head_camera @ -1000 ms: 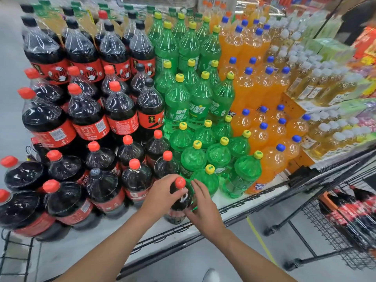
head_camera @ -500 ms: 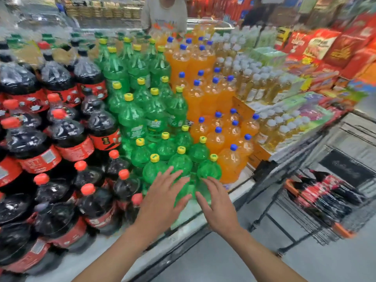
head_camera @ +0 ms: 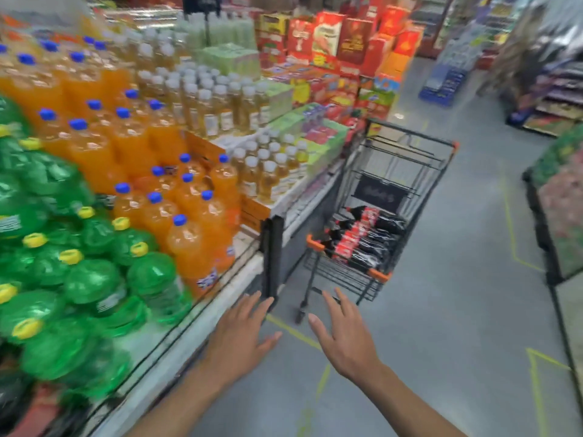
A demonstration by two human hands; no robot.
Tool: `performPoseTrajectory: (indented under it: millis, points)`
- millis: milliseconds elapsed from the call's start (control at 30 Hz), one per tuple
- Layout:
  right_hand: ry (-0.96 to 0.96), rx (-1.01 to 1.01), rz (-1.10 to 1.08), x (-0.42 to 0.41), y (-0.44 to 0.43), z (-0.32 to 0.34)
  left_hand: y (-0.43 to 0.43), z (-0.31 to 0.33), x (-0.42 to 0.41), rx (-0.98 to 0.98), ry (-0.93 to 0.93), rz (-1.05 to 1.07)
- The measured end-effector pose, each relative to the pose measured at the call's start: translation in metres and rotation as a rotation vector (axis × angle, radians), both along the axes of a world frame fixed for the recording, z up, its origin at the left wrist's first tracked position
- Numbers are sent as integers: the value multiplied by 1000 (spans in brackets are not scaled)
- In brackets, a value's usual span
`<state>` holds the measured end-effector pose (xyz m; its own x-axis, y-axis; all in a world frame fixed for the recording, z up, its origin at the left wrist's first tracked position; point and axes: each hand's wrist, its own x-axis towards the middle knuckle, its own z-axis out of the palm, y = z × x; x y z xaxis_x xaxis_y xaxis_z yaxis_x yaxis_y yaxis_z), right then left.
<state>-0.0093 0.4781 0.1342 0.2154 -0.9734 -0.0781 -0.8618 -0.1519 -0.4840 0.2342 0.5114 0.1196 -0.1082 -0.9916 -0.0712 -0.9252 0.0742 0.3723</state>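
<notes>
Step, as we judge it: reaching for restock. Our left hand (head_camera: 239,339) and right hand (head_camera: 344,342) hover with fingers released and empty, near the cart (head_camera: 315,242) at right. Cola bottles (head_camera: 362,238) lie inside it. Next move calls for gripping one bottle.

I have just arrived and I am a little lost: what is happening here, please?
A person stands in a shop aisle beside green soda bottles and orange soda bottles. The left hand and right hand are open, hold nothing and reach toward a shopping cart ahead. Cola bottles lie in it. Neither hand touches the cart yet.
</notes>
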Motion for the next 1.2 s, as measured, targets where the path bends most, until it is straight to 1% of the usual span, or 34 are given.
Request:
performPoseTrajectory:
  millis: [167,367,467,633,767,933,1200]
  points:
    - [31,22,-137,-82,-16,-11,-42,-5,-83,64,14,-64]
    - [2,32,-253,-133,-43,-8,-94,-7,-137,82,-10,-173]
    - [-8,24,-285,-150,-68,-10,-129,-14,-152,79,7,-201]
    - [8,-5,-273,-168,-128,-18,-199,-23,-167,89,57,-202]
    - [28,67,-316,-176,-187,-19,-266,-19,-171,90,83,-197]
    - [32,101,-349,-186,-260,-24,-353,-29,-178,132,88,-221]
    - [44,154,-291,-212,-357,-40,-442,-50,-203,245,73,-209]
